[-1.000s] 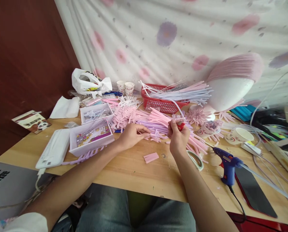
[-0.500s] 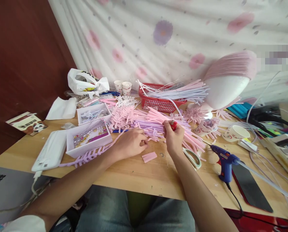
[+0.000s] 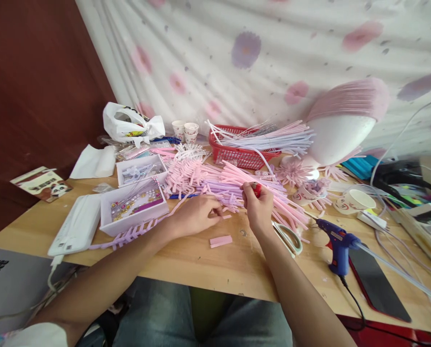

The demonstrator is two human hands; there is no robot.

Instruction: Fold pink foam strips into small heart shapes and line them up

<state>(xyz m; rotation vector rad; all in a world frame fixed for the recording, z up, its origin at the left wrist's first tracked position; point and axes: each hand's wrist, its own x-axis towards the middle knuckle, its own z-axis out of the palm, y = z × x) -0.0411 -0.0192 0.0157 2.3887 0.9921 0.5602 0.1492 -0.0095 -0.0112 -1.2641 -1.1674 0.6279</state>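
My left hand [image 3: 201,213] is closed just above the tabletop, a short pink pipe cleaner piece [image 3: 226,217] at its fingertips. To its right, my right hand [image 3: 258,205] is also closed, thumb against fingers. Something red [image 3: 257,189] shows at its fingers; whether worn or held, I cannot tell, and what lies in the pinch is hidden. Behind both hands spreads a heap of pink pipe cleaners [image 3: 233,169] and purple pipe cleaners [image 3: 219,188]. Several short pink pieces [image 3: 221,241] lie side by side in front. Scissors [image 3: 289,239] rest beside my right wrist.
A blue glue gun [image 3: 340,246] and a dark phone [image 3: 378,284] lie at the right. White boxes of beads [image 3: 134,207] and a white power bank [image 3: 74,224] are at the left. Behind stand a red basket [image 3: 237,156] and a white head form [image 3: 340,130].
A short pink piece now shows at my left fingertips, just above the table. My right hand has shifted slightly left. The view has turned a little.
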